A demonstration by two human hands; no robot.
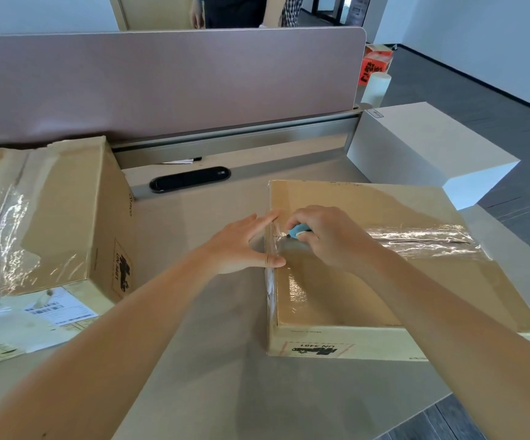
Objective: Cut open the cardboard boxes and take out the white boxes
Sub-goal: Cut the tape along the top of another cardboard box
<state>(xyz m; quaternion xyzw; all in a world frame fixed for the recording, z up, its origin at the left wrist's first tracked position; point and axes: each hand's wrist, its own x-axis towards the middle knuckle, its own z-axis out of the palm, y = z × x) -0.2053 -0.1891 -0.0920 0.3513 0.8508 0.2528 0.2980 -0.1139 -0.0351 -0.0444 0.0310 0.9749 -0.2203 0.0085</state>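
Left hand (241,246) braces box (384,281); right hand (327,236) grips blue cutter (298,230).

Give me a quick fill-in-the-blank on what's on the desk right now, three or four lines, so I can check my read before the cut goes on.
1. The right hand grips a small cutter whose handle is ____ in colour.
2. The left hand braces the ____ edge of the cardboard box being cut.
3. The cutter's tip sits on the strip of clear ____ running across the box top.
4. Behind that box stands a plain ____ box.

Missing words: blue; left; tape; white
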